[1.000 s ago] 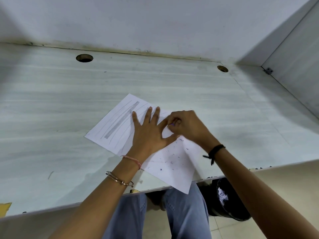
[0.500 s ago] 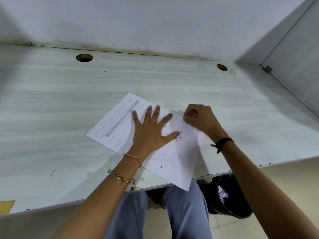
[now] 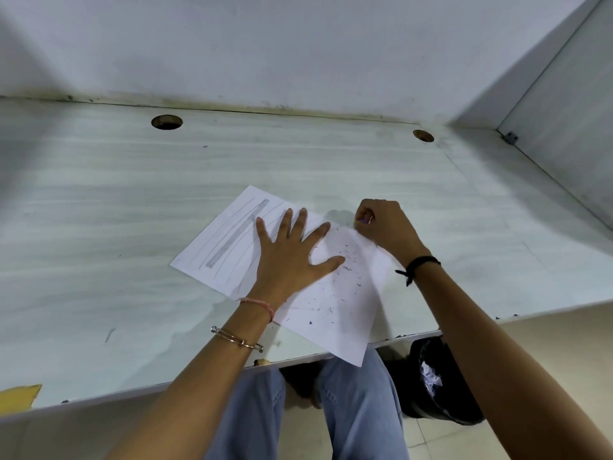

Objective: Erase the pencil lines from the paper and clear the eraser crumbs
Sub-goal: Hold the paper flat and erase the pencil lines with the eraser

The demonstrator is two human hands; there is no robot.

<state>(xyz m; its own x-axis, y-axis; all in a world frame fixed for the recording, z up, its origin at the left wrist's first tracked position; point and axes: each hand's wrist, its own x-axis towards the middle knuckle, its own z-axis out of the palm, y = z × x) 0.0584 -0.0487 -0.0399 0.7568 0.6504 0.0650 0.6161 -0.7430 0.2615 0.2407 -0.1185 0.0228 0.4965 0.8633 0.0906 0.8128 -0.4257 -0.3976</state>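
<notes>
A white sheet of paper (image 3: 335, 313) lies at an angle on the pale desk, its near corner hanging over the front edge. Grey pencil lines (image 3: 237, 237) and one thick shaded stripe cover its far left part. Dark eraser crumbs (image 3: 345, 260) are scattered over the right half. My left hand (image 3: 292, 257) presses flat on the middle of the sheet with fingers spread. My right hand (image 3: 386, 227) is curled at the paper's far right edge, pinching a small eraser (image 3: 365, 220) that is mostly hidden by the fingers.
The desk (image 3: 132, 227) has two round cable holes, one (image 3: 167, 122) at back left and another (image 3: 423, 136) at back right. A wall runs behind and a panel closes the right side. A black bin (image 3: 441, 383) with crumpled paper stands under the desk by my knees.
My right hand moved from beside my left thumb to the paper's far right edge. More crumbs now show on the paper. My left hand stayed in place.
</notes>
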